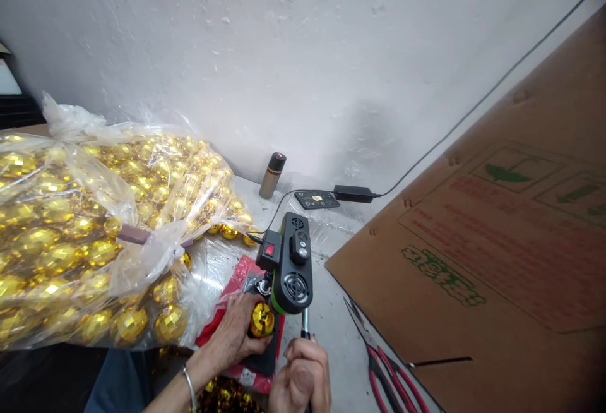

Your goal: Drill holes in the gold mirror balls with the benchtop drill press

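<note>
Left hand (pixel 237 328) holds one gold ball (pixel 262 320) at the black machine (pixel 298 255); right hand (pixel 303 372) is fisted round its lever (pixel 305 321). Looks mid-step on this one; more gold balls (pixel 130 323) sit in the plastic bag (pixel 168 247), can't tell if finished.

Bag (pixel 95 211) blocking left, carton (pixel 497 261) right, slim tabletop (pixel 334 331) lane — machine (pixel 296 255) to scissors (pixel 375 350)

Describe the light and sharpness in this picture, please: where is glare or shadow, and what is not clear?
In the head view, glare streaks the plastic bag and glints mark the gold ball in the left hand; a soft shadow falls on the wall in the head view; the printing on the box looks smeared in the head view, where the edges also seem stretched.
</note>
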Demonstrator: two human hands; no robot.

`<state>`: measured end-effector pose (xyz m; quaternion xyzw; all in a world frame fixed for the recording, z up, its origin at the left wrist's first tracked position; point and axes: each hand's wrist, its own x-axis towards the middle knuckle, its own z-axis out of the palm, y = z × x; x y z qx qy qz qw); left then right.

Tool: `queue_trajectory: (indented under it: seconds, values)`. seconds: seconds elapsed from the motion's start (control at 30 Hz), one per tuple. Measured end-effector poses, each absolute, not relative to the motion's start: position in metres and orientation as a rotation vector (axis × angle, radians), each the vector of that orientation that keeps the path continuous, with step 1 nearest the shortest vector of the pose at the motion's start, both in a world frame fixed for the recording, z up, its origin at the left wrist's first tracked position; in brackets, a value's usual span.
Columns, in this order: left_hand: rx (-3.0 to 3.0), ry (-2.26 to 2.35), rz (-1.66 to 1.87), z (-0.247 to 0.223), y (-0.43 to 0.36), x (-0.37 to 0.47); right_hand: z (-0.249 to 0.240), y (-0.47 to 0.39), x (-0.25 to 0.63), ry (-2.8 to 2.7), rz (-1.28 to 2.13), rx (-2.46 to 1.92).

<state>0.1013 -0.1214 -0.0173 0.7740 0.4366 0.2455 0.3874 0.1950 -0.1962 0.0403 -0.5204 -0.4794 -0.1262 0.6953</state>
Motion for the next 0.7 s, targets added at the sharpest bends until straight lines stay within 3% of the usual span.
queue_trajectory:
  seconds: [0.33,0.5,0.7]
  values:
    - [1.984,1.096,0.644,-0.020,-0.121,0.101,0.029,-0.200,0.183,-1.045,-0.246,-1.276]
    - [1.989,1.099,0.662,-0.022,-0.120,0.101,0.018,-0.194,0.202,-1.292,-0.449,-1.108]
    - [1.951,1.115,0.706,-0.030,-0.124,0.100,0.098,-0.203,0.190,-1.008,-0.070,-1.316]
